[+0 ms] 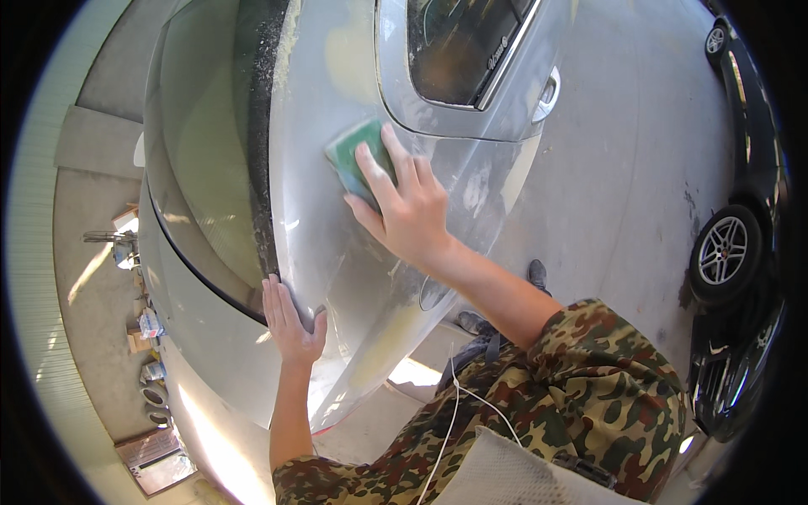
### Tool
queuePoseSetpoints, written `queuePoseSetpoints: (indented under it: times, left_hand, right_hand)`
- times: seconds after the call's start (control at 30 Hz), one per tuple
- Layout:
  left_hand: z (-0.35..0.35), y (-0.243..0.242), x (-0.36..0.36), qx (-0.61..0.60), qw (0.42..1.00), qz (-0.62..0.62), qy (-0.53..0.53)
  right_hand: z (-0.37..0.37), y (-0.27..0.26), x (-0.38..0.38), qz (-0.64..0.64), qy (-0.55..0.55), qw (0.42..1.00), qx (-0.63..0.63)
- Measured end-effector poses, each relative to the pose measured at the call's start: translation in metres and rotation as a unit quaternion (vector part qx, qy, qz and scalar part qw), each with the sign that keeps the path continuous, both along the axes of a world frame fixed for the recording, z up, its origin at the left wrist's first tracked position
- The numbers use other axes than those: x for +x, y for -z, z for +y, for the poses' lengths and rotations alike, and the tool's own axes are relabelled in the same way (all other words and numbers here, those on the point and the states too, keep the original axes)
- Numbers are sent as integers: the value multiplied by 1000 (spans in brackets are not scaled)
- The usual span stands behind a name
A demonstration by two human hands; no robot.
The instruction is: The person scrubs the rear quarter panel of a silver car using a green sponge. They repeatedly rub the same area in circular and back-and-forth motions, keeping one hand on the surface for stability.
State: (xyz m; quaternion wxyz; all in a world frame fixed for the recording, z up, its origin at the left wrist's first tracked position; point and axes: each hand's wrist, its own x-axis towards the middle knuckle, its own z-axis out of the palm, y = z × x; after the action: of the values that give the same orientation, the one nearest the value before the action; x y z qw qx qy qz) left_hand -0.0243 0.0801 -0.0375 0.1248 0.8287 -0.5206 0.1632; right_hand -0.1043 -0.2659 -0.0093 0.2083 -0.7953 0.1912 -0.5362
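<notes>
My right hand (407,205) is pressed on a green sanding block (363,151), with its thumb along the near side and its fingers over the top. The block lies against the dull grey rear side panel (309,189) of a car, between the rear window glass (208,113) and the rear door (410,117). Dusty pale yellow filler patches (353,63) show on the bodywork. My left hand (293,322) lies flat on the body by the lower corner of the rear window, its fingertips at the glass edge and its thumb apart. It holds nothing.
A door handle (548,95) juts out from the door. Across the concrete floor (600,189) stands a black car (745,158). Tyres (153,396), boxes (137,341) and other items line the wall at the left. A white cord (453,410) hangs before my camouflage clothing.
</notes>
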Motion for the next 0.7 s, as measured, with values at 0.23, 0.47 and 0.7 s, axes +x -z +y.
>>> queuePoseSetpoints:
  times: [0.23, 0.47, 0.7]
  left_hand:
    - [-1, -3, -1, 3, 1000, 0, 6]
    - [-2, -2, -1, -7, 1000, -6, 4]
    - [-1, 0, -1, -9, 1000, -2, 1]
  right_hand:
    - [-53, -82, 60, 18, 107, 994, 23]
    - [-70, -96, 73, 18, 107, 993, 40]
    - [-31, -64, 48, 6, 57, 998, 25]
